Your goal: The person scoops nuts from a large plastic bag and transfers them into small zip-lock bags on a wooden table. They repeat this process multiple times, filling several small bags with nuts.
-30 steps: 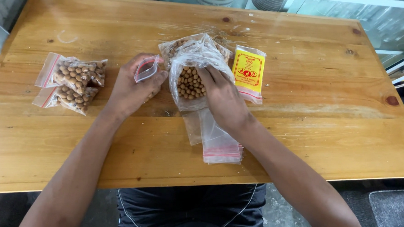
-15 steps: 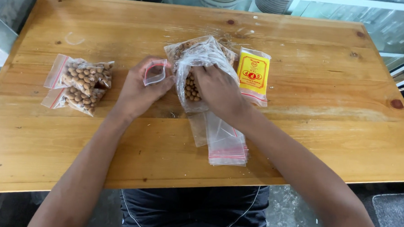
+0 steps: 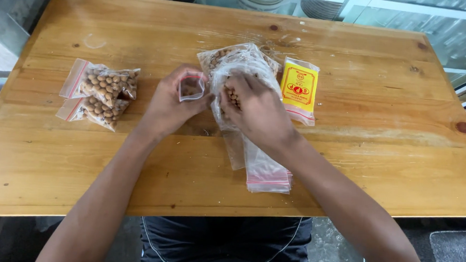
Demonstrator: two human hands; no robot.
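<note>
The left hand (image 3: 171,104) pinches a small empty bag (image 3: 192,87); at its 3 o'clock (just beside) the right hand (image 3: 255,108) grasps nuts inside the big bag (image 3: 246,61).

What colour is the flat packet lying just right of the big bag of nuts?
The flat packet is yellow with red print, seen in the head view.

Even, soft daylight fills the scene, bright enough that the wooden table (image 3: 346,167) shows its grain clearly, with pale glare streaking the far part of its top. Only faint, short shadows sit under the hands and the clear plastic bags (image 3: 265,169), whose film throws small white glints. Focus is sharp at the centre, while the wide lens bows the table's edges slightly.
</note>
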